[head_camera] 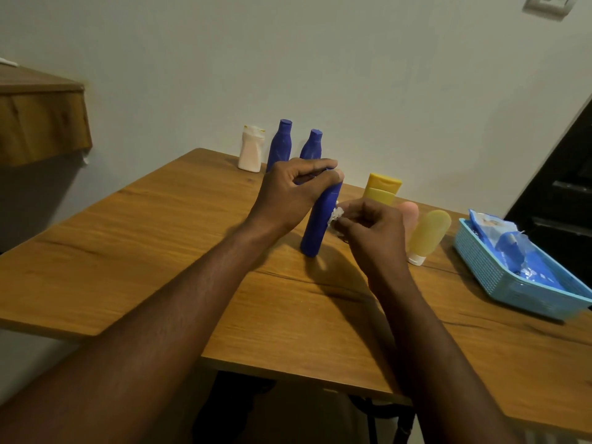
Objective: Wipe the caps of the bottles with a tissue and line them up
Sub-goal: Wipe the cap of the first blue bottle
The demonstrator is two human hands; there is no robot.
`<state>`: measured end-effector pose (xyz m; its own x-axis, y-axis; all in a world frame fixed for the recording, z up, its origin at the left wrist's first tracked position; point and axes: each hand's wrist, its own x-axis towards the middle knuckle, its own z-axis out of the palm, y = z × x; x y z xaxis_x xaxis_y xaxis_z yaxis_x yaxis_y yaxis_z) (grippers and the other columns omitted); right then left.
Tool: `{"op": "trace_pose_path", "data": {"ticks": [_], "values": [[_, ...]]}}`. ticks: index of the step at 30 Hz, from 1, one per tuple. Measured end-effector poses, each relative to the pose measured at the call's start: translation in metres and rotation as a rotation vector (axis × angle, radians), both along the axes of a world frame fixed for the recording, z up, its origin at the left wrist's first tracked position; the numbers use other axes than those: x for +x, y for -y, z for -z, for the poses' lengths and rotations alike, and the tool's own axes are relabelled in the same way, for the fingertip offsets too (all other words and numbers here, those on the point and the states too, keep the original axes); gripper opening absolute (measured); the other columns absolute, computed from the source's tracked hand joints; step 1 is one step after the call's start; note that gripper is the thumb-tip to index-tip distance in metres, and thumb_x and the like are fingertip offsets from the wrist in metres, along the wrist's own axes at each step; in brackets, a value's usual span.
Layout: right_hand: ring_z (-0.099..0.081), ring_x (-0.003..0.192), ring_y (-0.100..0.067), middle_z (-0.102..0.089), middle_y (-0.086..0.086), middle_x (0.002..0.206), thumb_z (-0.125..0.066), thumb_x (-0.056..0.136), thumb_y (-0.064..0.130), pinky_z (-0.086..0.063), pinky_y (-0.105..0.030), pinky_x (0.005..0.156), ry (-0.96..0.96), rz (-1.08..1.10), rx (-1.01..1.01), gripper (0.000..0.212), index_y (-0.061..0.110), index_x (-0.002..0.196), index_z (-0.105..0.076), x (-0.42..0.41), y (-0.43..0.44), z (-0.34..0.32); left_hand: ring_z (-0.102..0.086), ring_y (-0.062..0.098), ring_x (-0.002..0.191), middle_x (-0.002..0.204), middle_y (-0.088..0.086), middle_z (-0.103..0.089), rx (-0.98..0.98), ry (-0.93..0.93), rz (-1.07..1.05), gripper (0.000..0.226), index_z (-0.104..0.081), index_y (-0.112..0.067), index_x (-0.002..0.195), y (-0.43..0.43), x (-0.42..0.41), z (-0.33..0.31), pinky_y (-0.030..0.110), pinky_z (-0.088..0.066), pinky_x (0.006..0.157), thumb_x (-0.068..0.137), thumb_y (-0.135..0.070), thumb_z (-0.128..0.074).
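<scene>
While the left hand [290, 190] is gripping a blue bottle [318, 219] by its top at mid-frame, the right hand [371, 229] is pinching a tissue [335, 216] beside it. Three bottles are standing in a row [280, 145] above; tubes [381, 187] at right are probably waiting.

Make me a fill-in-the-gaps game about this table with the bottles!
The bottle gripped by the left hand is coloured ___. The right hand pinches a crumpled white ___. The packet lies in a light-blue ___.
Missing words: blue, tissue, basket.
</scene>
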<state>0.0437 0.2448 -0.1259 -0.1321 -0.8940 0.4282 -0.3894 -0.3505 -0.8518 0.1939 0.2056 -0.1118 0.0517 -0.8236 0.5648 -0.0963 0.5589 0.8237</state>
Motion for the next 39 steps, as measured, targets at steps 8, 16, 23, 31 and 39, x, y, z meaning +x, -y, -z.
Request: {"op": "trace_pose_path", "data": {"ticks": [8,16,23,31,39], "values": [[-0.071,0.09,-0.014,-0.073,0.003,0.09,-0.073,0.089,0.008,-0.062,-0.042,0.084,0.011,0.021,-0.059,0.014,0.021,0.095,-0.07,0.001,-0.001,0.0,-0.065,-0.007,0.105,0.118,-0.013,-0.071,0.014,-0.018,0.059,0.029,-0.071,-0.015,0.128,-0.001,0.0,-0.002,0.004,-0.047,0.08,0.1,-0.021,-0.063],[-0.068,0.098,-0.008,-0.073,0.006,0.104,-0.074,0.093,0.022,-0.06,-0.024,0.081,-0.012,0.073,-0.242,0.021,0.014,0.112,-0.071,0.008,-0.002,-0.004,-0.065,-0.01,0.098,0.11,-0.013,-0.071,-0.015,0.019,0.043,0.024,-0.073,-0.01,0.12,-0.001,0.0,-0.004,0.003,-0.046,0.079,0.103,-0.014,-0.056],[-0.071,0.087,-0.018,-0.073,-0.001,0.084,-0.08,0.082,0.01,-0.061,-0.049,0.081,-0.146,-0.016,0.14,0.01,0.014,0.084,-0.071,-0.003,0.004,0.006,-0.067,-0.002,0.101,0.113,-0.009,-0.073,-0.001,0.0,0.044,0.023,-0.074,-0.014,0.118,-0.003,0.0,-0.005,0.005,-0.047,0.078,0.102,-0.016,-0.058],[-0.073,0.079,-0.017,-0.073,0.0,0.075,-0.086,0.073,0.012,-0.062,-0.05,0.073,-0.242,0.008,0.165,0.017,0.015,0.074,-0.069,-0.004,0.009,0.016,-0.065,-0.006,0.101,0.12,-0.005,-0.071,-0.003,0.001,0.039,0.025,-0.074,-0.017,0.121,-0.007,0.0,-0.004,0.005,-0.048,0.076,0.102,-0.024,-0.06],[-0.067,0.072,-0.011,-0.068,0.003,0.073,-0.085,0.077,0.011,-0.06,-0.038,0.071,-0.357,-0.094,0.028,0.023,0.019,0.073,-0.064,0.018,-0.007,0.009,-0.064,-0.003,0.107,0.125,-0.005,-0.069,-0.015,0.025,0.028,0.03,-0.072,-0.016,0.126,-0.005,-0.002,0.0,0.005,-0.048,0.082,0.102,-0.029,-0.06]]}}
